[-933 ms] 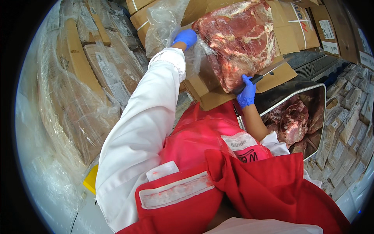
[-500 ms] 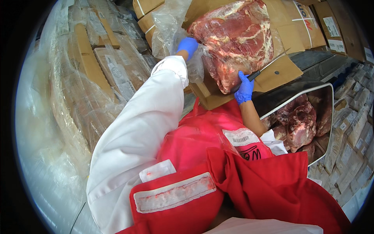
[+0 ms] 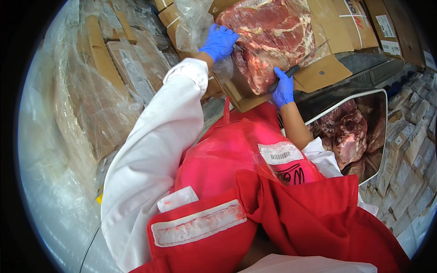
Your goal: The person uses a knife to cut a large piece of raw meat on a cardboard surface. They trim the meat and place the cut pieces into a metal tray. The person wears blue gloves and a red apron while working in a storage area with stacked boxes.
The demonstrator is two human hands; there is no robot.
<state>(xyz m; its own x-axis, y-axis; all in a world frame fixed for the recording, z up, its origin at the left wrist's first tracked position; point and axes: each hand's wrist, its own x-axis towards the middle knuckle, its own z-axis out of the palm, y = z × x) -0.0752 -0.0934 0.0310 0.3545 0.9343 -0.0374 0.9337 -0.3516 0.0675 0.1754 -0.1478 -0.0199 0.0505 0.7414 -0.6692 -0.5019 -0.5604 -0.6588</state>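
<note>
A large slab of raw red meat [image 3: 271, 41] with pale fat lies in an open cardboard box [image 3: 243, 98] ahead of me. My left hand [image 3: 219, 42], in a blue glove, has its fingers stretched out against the slab's left edge. Clear plastic film [image 3: 191, 25] bunches beside that hand. At the slab's near right corner, my gloved right hand [image 3: 284, 87] is closed round a knife [image 3: 292, 71]. The black handle shows past the fingers, and the thin blade points up and right along the meat's side.
To my right stands a dark bin with a pale rim [image 3: 386, 118], with several chunks of raw meat [image 3: 349, 136] inside. Film-wrapped cartons [image 3: 132, 66] are stacked at the left. More cartons [image 3: 387, 27] stand at the far right, and wrapped packages [image 3: 409, 154] lie beyond the bin.
My left hand has shifted from the bunched plastic film onto the slab's edge, its fingers unfolding. The right hand keeps the knife at the near corner. The whole view has shifted slightly.
</note>
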